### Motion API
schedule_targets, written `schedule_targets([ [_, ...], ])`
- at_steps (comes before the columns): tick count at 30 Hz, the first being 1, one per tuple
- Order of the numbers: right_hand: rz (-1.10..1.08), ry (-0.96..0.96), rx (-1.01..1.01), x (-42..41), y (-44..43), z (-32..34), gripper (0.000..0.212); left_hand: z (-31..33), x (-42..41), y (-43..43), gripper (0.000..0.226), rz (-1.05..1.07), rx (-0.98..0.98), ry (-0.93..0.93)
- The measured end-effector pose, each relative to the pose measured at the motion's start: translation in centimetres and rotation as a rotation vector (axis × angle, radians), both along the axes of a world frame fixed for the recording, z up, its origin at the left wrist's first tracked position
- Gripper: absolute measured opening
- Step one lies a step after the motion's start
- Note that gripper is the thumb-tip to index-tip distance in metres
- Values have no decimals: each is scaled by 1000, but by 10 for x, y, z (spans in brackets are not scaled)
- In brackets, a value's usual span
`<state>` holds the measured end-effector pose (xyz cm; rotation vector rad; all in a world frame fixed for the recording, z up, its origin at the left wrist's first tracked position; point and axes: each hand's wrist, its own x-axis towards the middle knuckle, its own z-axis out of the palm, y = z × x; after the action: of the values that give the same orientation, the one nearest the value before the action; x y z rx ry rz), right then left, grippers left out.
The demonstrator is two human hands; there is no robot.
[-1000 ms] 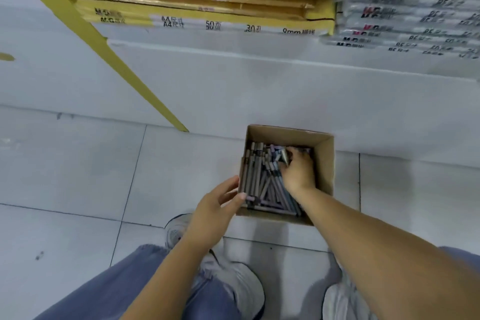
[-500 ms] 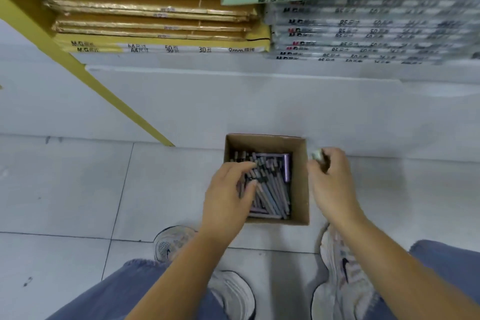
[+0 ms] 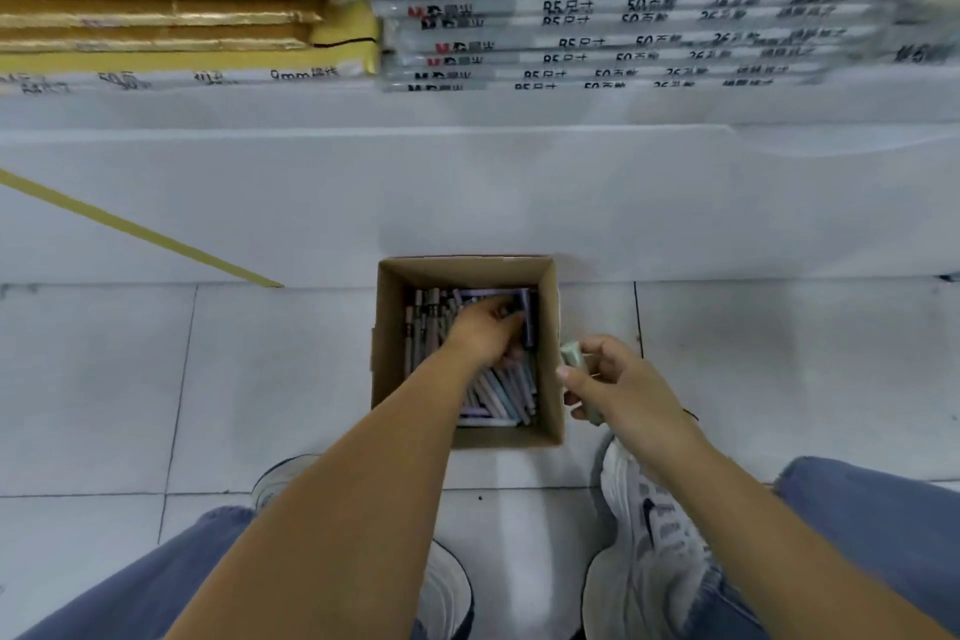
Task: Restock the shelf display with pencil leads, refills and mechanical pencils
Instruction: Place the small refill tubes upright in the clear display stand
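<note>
Head view, stock count as I read it from my seat. Left fingers (image 3: 501, 314): curled down among the loose pencil-shaped items (image 3: 501, 392) in the box, closing around some of them; whether any is properly gripped I cannot tell, as the hand covers them. Left hand (image 3: 485, 333): inside the cardboard box (image 3: 387, 327), toward its far right corner. Right fingers (image 3: 574, 374): closed on a pale green tube (image 3: 571, 356), one end poking out above the thumb, the other below the palm. Right hand (image 3: 618, 387): held just outside the box's right wall, above the floor tiles (image 3: 260, 379). Box: on the floor against the white shelf base (image 3: 467, 192), still well filled with grey, lilac and blue sticks. Shelf above: stacked wrapped paper packs (image 3: 597, 10), none of the pencil stock visible on it. Judgement: early stage; one piece picked, most stock unshelved, display itself out of frame.
</note>
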<state>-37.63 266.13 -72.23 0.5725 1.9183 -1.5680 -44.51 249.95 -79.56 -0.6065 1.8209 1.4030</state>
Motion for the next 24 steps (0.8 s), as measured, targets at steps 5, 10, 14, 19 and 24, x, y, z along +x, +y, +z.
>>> schedule_targets([
  [5, 1, -13, -9, 0, 2, -2, 16, -21, -9, 8, 30, -7, -8, -15],
  [10, -7, 9, -21, 0, 2, -1, 15, -21, -8, 11, 26, -121, -117, 110],
  [14, -5, 73, -3, -1, 1, 7, 18, 12, 9, -4, 27, -33, -25, 214],
  [19, 229, 309, 169, -6, -7, 31, 34, 87, 36, -32, 21, 150, 245, 248],
  [24, 334, 473, 134, -6, -19, 82, 52, 160, 57, -50, 11, 149, 300, 388],
])
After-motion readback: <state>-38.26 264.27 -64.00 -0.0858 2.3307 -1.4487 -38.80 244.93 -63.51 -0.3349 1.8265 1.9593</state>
